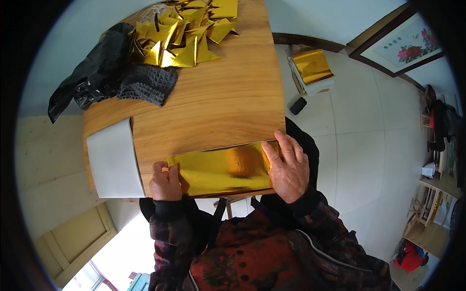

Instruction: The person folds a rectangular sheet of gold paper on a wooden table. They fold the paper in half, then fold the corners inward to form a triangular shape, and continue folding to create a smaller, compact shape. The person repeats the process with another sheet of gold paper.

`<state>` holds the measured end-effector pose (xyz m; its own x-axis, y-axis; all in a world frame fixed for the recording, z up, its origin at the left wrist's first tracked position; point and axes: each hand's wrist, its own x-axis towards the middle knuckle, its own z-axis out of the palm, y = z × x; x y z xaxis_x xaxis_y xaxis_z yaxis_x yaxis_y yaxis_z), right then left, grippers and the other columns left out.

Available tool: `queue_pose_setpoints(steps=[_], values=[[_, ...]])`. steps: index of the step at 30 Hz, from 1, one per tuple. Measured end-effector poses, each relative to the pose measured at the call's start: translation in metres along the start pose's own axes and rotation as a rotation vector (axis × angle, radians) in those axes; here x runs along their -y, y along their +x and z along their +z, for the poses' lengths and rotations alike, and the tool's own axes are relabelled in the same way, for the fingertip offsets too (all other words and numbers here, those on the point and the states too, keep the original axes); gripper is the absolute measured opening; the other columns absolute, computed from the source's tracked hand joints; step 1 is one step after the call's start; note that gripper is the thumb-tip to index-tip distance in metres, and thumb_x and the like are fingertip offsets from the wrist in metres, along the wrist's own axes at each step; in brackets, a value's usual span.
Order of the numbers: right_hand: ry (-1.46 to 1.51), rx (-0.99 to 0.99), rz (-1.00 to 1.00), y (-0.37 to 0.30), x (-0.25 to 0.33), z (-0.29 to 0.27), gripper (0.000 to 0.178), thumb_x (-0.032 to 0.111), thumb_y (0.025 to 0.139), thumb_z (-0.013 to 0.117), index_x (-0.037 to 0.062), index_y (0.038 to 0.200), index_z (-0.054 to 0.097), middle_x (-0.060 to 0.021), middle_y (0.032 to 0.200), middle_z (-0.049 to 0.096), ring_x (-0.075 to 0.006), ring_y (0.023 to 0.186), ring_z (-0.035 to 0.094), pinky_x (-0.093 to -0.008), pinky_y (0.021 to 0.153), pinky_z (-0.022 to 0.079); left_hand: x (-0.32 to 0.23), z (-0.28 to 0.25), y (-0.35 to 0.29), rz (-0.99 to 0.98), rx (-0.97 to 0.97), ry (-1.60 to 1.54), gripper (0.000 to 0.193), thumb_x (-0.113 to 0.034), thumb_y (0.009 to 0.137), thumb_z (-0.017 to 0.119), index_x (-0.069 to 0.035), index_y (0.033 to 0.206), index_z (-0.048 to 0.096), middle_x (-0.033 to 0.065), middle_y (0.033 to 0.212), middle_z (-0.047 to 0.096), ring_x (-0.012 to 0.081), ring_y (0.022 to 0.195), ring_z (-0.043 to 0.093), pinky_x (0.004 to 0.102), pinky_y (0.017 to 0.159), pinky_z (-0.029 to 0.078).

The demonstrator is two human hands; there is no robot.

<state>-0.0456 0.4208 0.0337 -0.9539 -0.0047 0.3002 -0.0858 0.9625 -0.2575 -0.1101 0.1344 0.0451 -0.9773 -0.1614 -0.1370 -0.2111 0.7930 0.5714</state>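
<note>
A long strip of shiny gold foil paper, apparently folded lengthwise, lies along the near edge of the wooden table. At its left end my left hand is closed, the fingertips pinching the paper's edge. My right hand rests on the right end with its fingers stretched out and apart, pressing on the foil near the table's corner. To the left of my left hand lies a white sheet or stack of paper, its left edge curving with the lens.
Folded gold foil pieces are heaped at the far end of the table. A black plastic bag and a dark textured cloth lie beside them. On the floor at right are a paper stack topped with gold foil and a small black object.
</note>
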Motion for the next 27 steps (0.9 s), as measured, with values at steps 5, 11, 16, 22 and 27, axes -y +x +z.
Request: queue_pose_setpoints(steps=[5,11,16,22,27], values=[[0.059,0.034,0.013,0.0007,-0.002,-0.0034,0.053,0.0,0.073,0.068,0.0133,0.124,0.063,-0.01,0.138,0.052,-0.03,0.121,0.05,-0.0367,0.094,0.042,0.0007,-0.0006,-0.0006,0.02,0.001,-0.002,0.02,-0.021,0.094,0.061,-0.003,0.101,0.055,0.0152,0.061,0.065,0.0274,0.054,0.064,0.0352,0.051,0.046],[0.062,0.025,0.015,0.0007,-0.0035,-0.0021,0.053,0.001,0.074,0.068,0.0141,0.125,0.061,-0.0081,0.138,0.051,-0.0288,0.121,0.051,-0.0367,0.092,0.043,0.0032,0.0007,0.0003,0.037,-0.003,0.001,0.019,-0.019,0.094,0.061,-0.003,0.1,0.053,0.0138,0.06,0.065,0.0251,0.051,0.063,0.0333,0.05,0.045],[0.02,0.003,0.015,0.001,-0.0041,-0.0002,0.057,0.004,0.074,0.072,0.0188,0.127,0.059,-0.0034,0.139,0.052,-0.0246,0.119,0.052,-0.0337,0.082,0.045,0.0052,-0.0004,0.0007,0.031,0.016,0.004,0.018,-0.019,0.095,0.061,-0.004,0.101,0.053,0.0131,0.06,0.065,0.0228,0.051,0.063,0.0324,0.049,0.045],[0.033,0.022,0.03,0.0015,-0.0031,-0.0037,0.054,0.004,0.074,0.072,0.0169,0.125,0.06,-0.0031,0.138,0.052,-0.0242,0.119,0.052,-0.0336,0.083,0.045,0.004,-0.0005,0.0006,0.027,0.02,-0.005,0.019,-0.019,0.095,0.061,-0.004,0.101,0.052,0.0131,0.061,0.066,0.0225,0.052,0.063,0.0323,0.049,0.045],[0.038,0.003,0.029,0.0011,-0.0028,-0.0028,0.052,0.004,0.074,0.071,0.0155,0.123,0.062,-0.0036,0.137,0.053,-0.0245,0.119,0.053,-0.0337,0.082,0.045,0.0054,0.0,0.0007,0.042,0.01,0.008,0.02,-0.02,0.095,0.061,-0.003,0.101,0.053,0.0137,0.062,0.066,0.0235,0.053,0.064,0.033,0.051,0.046]])
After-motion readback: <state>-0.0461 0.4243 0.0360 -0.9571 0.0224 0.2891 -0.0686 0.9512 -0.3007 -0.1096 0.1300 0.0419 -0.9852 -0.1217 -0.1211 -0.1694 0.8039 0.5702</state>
